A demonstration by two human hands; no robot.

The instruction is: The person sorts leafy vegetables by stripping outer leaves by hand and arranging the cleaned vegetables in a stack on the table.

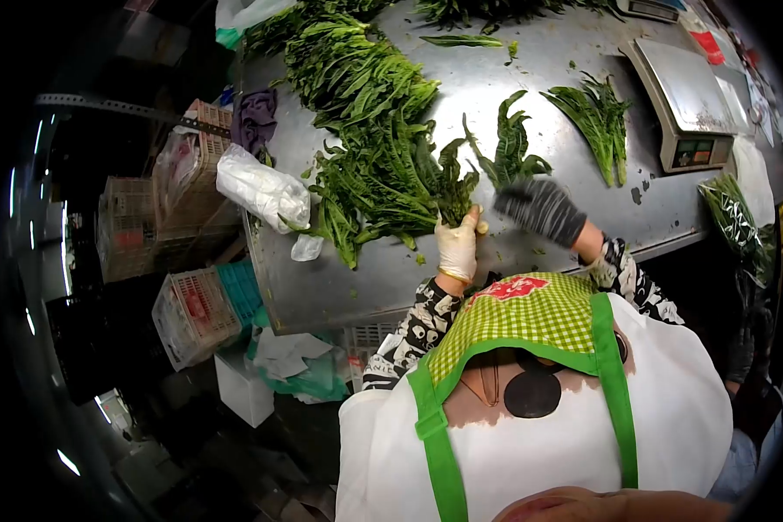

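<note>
My left hand (458, 246), in a pale thin glove, is closed around the base of a bunch of leafy greens (455, 187) near the table's front edge. Just to its right, my right hand (541, 210) wears a dark grey knitted glove; its fingers are blurred, so their hold cannot be made out. Beyond the right hand, a few loose leafy stalks (509, 143) lie on the metal table (496, 70). A large pile of greens (374, 174) spreads to the left of my left hand. Another small bunch (596, 122) rests farther right.
A scale (687, 96) stands at the right, with bagged greens (732, 217) beside the table edge below it. A white plastic roll (264, 187) and a purple cloth (255, 120) lie at the left edge. Crates (196, 313) are stacked left of the table.
</note>
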